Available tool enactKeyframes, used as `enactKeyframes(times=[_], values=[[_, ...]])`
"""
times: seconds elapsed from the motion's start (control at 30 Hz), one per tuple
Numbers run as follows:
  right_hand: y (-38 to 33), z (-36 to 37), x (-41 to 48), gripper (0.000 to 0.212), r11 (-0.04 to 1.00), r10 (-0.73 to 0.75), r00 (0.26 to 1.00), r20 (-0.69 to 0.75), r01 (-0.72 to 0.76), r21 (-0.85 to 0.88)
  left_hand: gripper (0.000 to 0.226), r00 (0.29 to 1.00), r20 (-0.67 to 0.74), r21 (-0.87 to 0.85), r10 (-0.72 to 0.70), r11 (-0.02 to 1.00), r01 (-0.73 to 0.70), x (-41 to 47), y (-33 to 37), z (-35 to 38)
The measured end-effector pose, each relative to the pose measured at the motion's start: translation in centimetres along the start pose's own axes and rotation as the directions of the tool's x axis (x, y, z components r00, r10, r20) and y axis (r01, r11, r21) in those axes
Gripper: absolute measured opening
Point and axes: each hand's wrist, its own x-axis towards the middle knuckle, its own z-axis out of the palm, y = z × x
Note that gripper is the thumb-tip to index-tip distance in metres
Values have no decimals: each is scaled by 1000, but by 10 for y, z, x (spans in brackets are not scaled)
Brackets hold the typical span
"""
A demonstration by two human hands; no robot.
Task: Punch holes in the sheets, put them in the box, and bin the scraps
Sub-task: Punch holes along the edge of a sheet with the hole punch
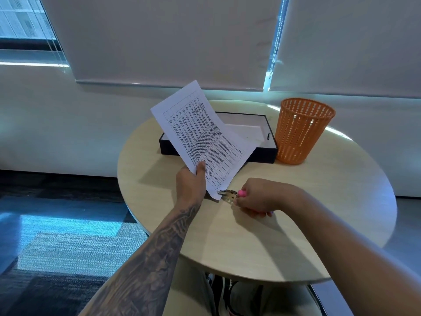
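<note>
White printed paper sheet (200, 137): raised above round beige table (296, 224), pinched at lower edge by left hand (191, 185); light, floppy, best gripped beside the punch point | metal hole punch with pink handles (230, 194): clenched in right hand (262, 197), set on sheet's corner | black open box (262, 153), orange mesh bin (303, 131): beyond both hands.
</note>
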Motion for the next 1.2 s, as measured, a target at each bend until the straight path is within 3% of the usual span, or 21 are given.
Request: enactKeyframes(times=[0.17, 0.33, 0.6, 0.93, 1.2], values=[[3, 0, -1, 40, 999, 13, 1000, 0, -13, 45, 19, 1000, -4, -21, 11, 1000, -11, 0, 1, 0], [16, -8, -11, 36, 969, 29, 998, 47, -40, 243, 15, 998, -33, -50, 45, 998, -47, 0, 1, -1], [54, -16, -24, 49, 836, 54, 998, -38, -24, 549, 13, 998, -61, -122, 27, 992, -35, 3, -2, -2], [63, -11, -23, 41, 765, -51, 994, -98, 102, 636, 10, 996, 40, -274, -75, 958, 84, 3, -1, -6], [63, -8, -21, 45, 745, -40, 996, -80, 83, 662, 13, 996, 43, -296, -76, 951, 85, 3, -3, -8]])
